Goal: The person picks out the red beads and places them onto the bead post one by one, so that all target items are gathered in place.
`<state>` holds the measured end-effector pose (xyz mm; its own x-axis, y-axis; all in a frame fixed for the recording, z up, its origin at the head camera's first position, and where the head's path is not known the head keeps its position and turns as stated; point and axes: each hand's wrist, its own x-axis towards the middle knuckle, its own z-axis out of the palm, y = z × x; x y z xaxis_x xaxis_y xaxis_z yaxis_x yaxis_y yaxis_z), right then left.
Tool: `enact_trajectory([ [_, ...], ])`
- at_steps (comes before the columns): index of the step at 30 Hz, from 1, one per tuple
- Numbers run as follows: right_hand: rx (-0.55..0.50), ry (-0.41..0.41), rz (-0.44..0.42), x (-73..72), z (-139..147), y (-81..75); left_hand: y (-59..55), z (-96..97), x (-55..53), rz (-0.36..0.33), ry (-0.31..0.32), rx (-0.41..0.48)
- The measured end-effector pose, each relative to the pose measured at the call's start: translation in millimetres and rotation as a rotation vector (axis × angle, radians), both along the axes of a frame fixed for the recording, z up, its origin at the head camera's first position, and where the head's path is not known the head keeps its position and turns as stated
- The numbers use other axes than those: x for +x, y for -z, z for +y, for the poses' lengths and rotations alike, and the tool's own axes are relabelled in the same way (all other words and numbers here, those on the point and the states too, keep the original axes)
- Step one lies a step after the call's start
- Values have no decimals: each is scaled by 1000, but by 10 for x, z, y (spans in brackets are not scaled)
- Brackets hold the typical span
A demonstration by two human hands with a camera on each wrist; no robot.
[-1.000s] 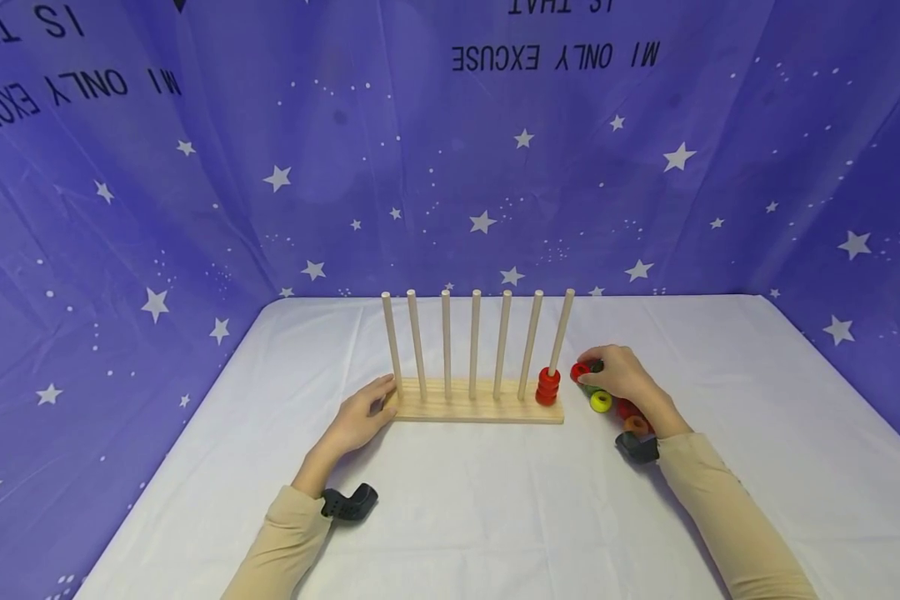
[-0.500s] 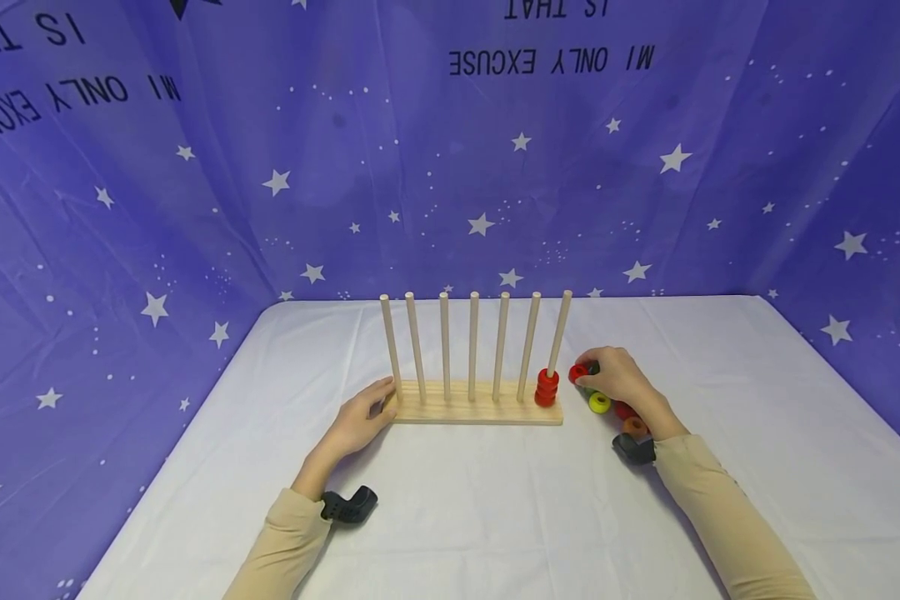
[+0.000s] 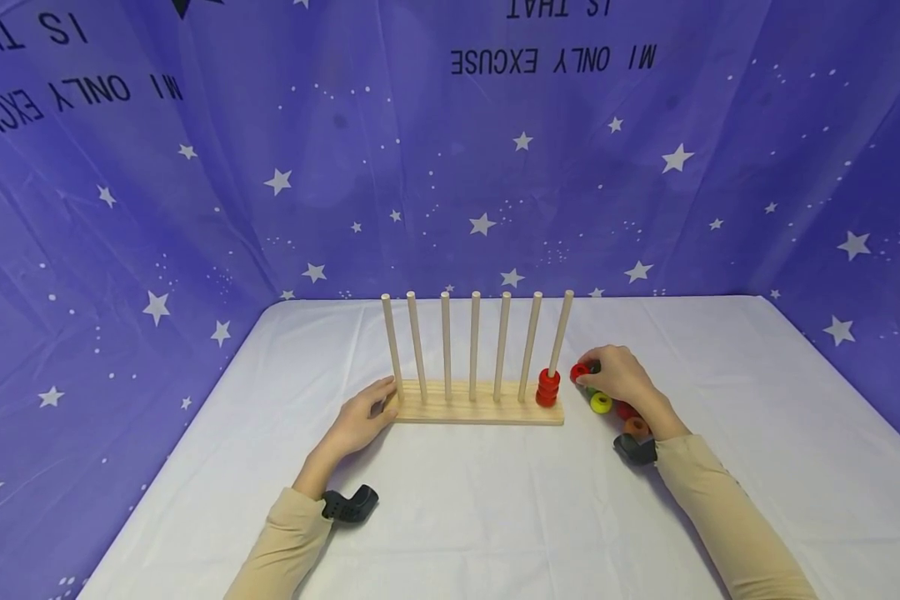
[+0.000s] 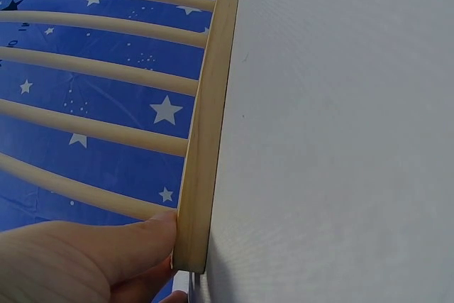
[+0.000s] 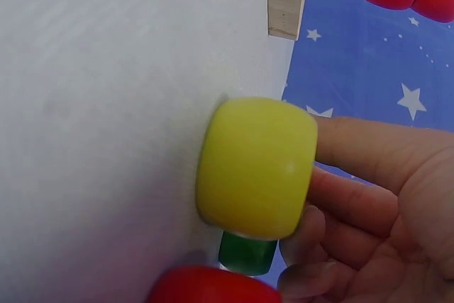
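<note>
A small red bead, round and glossy with a hole through its middle, sits just right of a wooden rack's base, between the thumb and fingertips of my right hand, which pinch it. Around that hand, on a white tablecloth, lie a bright yellow bead, smooth and barrel-shaped, a green bead partly hidden behind it, another red one and an orange-brown bead. My left hand grips the base's left end. The base is pale, grained wood with seven upright pegs; the rightmost carries three stacked red beads at its foot.
</note>
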<state>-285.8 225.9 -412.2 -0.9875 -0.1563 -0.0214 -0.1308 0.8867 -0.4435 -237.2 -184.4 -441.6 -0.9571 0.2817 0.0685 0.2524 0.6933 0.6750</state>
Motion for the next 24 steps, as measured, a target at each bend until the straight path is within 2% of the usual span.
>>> enact_trajectory([
  [17,-37,-6,61,28,-9,-38,-7,4,-2,5,7,0],
  [24,-87,-21,131,38,8,-71,-8,-5,3,4,15,2],
])
